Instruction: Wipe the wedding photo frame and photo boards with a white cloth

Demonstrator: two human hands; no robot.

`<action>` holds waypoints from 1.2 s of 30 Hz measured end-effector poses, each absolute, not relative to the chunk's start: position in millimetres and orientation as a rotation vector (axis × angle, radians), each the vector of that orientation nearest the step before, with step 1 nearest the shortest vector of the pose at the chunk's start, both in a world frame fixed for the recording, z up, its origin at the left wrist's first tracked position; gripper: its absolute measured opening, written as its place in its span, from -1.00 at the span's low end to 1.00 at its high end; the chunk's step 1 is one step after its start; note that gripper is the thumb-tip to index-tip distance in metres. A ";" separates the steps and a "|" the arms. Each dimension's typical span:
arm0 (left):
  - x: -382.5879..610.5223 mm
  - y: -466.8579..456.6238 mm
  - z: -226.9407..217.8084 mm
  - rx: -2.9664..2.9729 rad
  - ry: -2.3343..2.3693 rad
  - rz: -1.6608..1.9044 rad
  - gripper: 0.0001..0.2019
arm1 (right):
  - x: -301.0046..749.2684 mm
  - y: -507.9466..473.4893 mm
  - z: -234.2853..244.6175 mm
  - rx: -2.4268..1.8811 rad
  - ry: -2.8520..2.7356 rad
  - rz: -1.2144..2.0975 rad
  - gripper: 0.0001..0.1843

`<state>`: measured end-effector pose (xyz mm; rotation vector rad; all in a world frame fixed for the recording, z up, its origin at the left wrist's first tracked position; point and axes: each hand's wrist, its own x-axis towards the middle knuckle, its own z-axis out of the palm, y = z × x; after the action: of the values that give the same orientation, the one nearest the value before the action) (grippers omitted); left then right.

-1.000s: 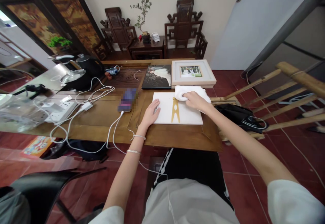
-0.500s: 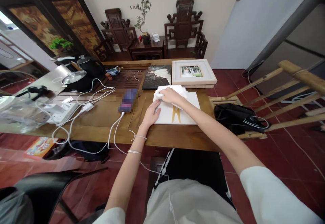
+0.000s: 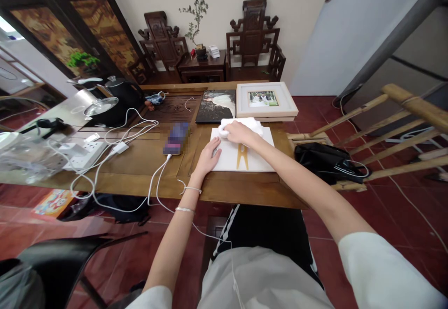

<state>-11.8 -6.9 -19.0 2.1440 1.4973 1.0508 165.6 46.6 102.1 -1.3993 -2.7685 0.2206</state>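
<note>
A white board (image 3: 227, 157) with a yellow forked shape on it lies flat near the table's front edge. My right hand (image 3: 240, 132) grips a folded white cloth (image 3: 250, 124) and presses it on the far part of the board. My left hand (image 3: 209, 156) rests flat on the board's left edge, fingers stretched out, holding nothing. Part of the board is hidden under the cloth and my right forearm.
Behind the board lie a dark picture (image 3: 216, 106) and a light-framed photo (image 3: 268, 101). A phone (image 3: 176, 138) on a cable sits to the left, near a power strip (image 3: 86, 155) and tangled white cables. A bamboo chair (image 3: 380, 127) stands at the right.
My right hand has slid the cloth slightly to the right across the board. My left hand stays in the same place.
</note>
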 end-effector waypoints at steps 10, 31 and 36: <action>-11.3 -8.4 -18.1 2.138 1.478 1.059 -0.59 | 203.6 -43.5 60.3 -1.135 -2.859 0.045 -0.59; -10.8 -7.2 -18.5 2.119 1.490 1.067 -0.62 | 197.0 -30.1 50.9 -1.203 -2.742 0.127 -0.53; -8.9 -11.1 -12.3 2.079 1.491 1.089 -0.58 | 180.0 12.5 52.6 -1.307 -2.677 0.060 -0.48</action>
<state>-8.9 -11.1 -12.3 2.0792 1.4914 1.0893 180.0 12.5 52.6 -1.3068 -2.6773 0.0599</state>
